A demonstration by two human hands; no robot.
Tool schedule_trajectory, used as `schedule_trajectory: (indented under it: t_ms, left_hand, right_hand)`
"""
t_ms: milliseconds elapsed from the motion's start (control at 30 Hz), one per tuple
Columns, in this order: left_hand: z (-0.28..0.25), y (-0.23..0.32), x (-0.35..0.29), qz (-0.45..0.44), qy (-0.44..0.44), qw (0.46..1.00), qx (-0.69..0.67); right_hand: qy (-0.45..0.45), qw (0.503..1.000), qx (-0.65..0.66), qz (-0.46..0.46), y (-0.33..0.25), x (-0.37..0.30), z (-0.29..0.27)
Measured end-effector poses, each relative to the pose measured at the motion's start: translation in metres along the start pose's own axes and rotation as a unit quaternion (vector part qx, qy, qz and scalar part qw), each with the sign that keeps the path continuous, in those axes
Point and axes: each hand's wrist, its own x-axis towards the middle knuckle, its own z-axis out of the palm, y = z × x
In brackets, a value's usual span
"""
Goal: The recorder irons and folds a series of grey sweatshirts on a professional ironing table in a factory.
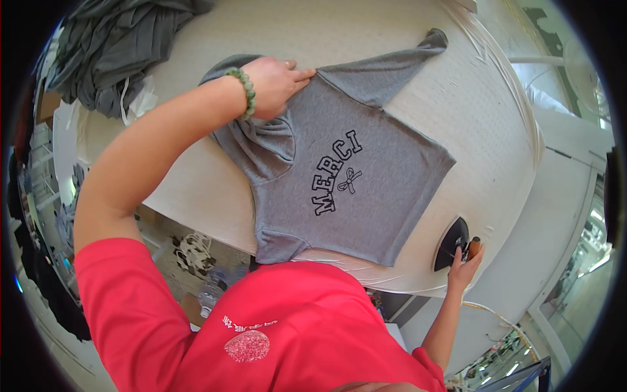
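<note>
Left fingers [303,75] on sweatshirt [382,183]; right fingers [475,259] gripping iron [451,240].

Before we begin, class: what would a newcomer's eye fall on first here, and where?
Probably the bright red T-shirt filling the lower middle, then the grey sweatshirt, with dark lettering and a bow, spread on the pale table above it. The left hand, below a green bead bracelet, rests on the sweatshirt's upper left; at right, the right hand holds a black iron.

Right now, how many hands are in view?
2: the left hand is on the grey garment, fingers extended; the right hand holds the black iron beside it. No others show.
</note>
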Motion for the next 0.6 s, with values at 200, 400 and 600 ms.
schedule_trajectory:
  t_ms: [200,400,600]
  left_hand:
    - [0.017,0.019,-0.009,-0.05,0.077,0.99,-0.104]
    - [0.038,0.018,-0.02,-0.073,0.159,0.971,-0.164]
    - [0.04,0.018,-0.017,-0.08,0.153,0.968,-0.183]
  right_hand:
    - [-0.183,0.959,-0.005,0.217,0.021,0.032,-0.016]
    - [-0.293,0.914,0.148,0.239,-0.127,0.101,-0.069]
    - [-0.251,0.938,0.217,-0.1,-0.319,0.148,-0.008]
